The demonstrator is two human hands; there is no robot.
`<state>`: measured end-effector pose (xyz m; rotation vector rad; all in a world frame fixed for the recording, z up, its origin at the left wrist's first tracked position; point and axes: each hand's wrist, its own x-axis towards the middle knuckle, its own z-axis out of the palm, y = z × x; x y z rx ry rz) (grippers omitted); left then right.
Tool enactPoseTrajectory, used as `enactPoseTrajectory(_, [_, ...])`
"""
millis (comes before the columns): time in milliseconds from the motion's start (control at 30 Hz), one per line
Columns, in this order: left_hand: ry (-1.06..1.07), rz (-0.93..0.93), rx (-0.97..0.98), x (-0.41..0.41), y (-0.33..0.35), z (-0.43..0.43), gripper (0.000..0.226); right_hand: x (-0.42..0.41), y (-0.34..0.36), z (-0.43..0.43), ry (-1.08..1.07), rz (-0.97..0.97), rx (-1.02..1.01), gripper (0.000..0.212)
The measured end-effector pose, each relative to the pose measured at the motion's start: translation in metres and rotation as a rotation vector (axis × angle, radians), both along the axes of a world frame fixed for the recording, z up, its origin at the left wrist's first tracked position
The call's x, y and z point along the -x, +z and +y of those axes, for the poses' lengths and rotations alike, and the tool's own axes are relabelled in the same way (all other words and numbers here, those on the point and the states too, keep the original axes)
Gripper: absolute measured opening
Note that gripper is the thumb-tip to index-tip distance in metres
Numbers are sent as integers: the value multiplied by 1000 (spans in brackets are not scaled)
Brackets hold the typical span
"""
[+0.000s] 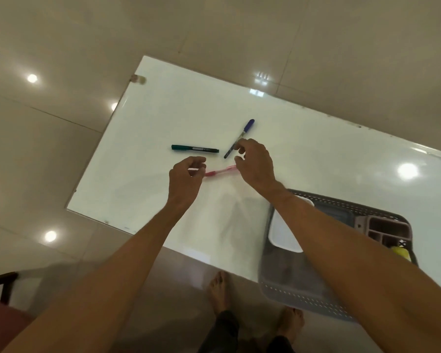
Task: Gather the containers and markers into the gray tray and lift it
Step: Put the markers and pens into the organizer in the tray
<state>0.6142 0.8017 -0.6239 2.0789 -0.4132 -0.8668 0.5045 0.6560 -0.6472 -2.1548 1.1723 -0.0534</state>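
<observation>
Now: both hands at the markers, tray loaded on the right

- Three markers are seen lying on the white table, well left of the tray.
- The pink marker lies nearest, between the two hands. Its left end is gripped by the left hand, fingers curled over it and thumb below. The frame is blurred there, so the exact pinch point cannot be told.
- The right hand is held over the pink marker's right end. Its fingers are loosely curled, thumb and index are apart, and nothing is held. The index tip overlaps the blue marker; contact cannot be told.
- The blue marker is laid diagonally, cap end away from the person.
- The green marker lies just left of the blue one, untouched and apart from both hands.
- The gray tray is set at the table's near edge, under the right forearm. A white tub is seen inside at its left. A gray organizer with compartments is seen at its far right, and a yellow item just beside that. Part of the tray is hidden by the arm.
- Bare feet are visible on the tiled floor below the table edge.
</observation>
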Motion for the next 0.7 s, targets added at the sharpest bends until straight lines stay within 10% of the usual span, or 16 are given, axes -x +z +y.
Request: enactPoseTrajectory(700, [56, 30, 5, -46, -29, 6, 24, -69, -34, -28, -161, -31, 36, 42])
